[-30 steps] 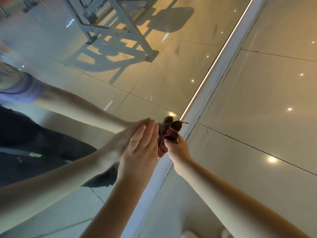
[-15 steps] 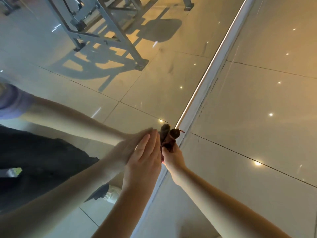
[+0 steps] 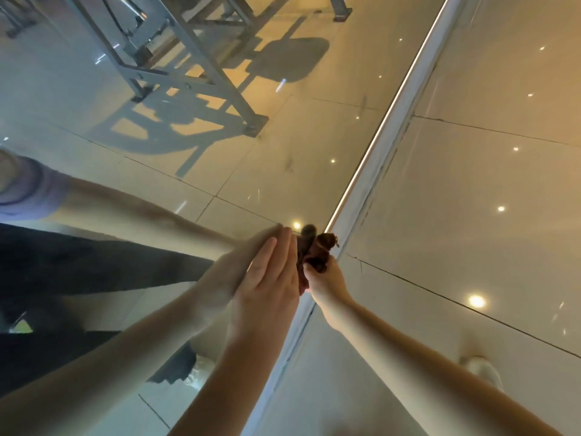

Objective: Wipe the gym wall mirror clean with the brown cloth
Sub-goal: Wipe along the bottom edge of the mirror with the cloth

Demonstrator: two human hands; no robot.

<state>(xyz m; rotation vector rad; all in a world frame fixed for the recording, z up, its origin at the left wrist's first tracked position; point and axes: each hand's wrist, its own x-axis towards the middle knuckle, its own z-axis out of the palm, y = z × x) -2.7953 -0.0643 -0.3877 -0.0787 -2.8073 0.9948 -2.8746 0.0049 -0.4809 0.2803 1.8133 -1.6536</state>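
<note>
The wall mirror (image 3: 220, 171) fills the left half of the view, down to its bottom edge strip (image 3: 377, 171). My left hand (image 3: 270, 278) lies flat against the glass near that bottom edge, fingers straight. Just right of it my right hand (image 3: 327, 281) grips the bunched brown cloth (image 3: 317, 253) and holds it against the mirror's lower edge. The reflections of both arms and of the cloth meet my hands in the glass.
A grey metal gym frame (image 3: 188, 73) and its shadow show only as a reflection in the mirror. Glossy beige floor tiles (image 3: 471, 199) with light spots spread to the right. A white shoe (image 3: 484, 369) stands on the floor at lower right.
Both hands stay together at the mirror's lower edge. The view has shifted a little, showing more of the reflected gym frame; the cloth has barely moved.
</note>
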